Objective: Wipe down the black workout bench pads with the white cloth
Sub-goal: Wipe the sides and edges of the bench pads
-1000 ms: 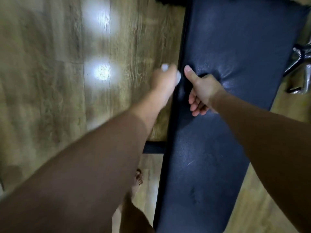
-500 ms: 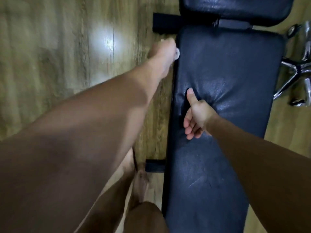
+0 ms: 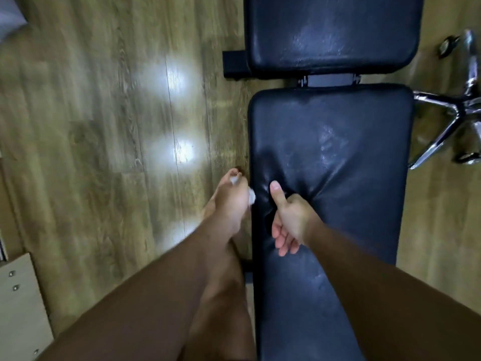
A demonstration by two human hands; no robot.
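The near pad (image 3: 338, 178) was black leather-look vinyl, glossy, finely wrinkled and streaked with a pale sheen where light caught it. The far pad (image 3: 330, 35) had the same shiny black skin, with brighter smears. Between them the bracket (image 3: 330, 80) was matt black metal. The cloth (image 3: 252, 196) showed only as soft white tufts, possibly tissue rather than woven fabric, since blur hid any weave. The floor (image 3: 104, 126) was smooth wood-grain planking with a satin finish that threw back lamp spots. The chair base (image 3: 447, 110) was polished chrome. The board (image 3: 20, 308) was pale, matt and wood-toned, with bright metal screws (image 3: 16, 287).
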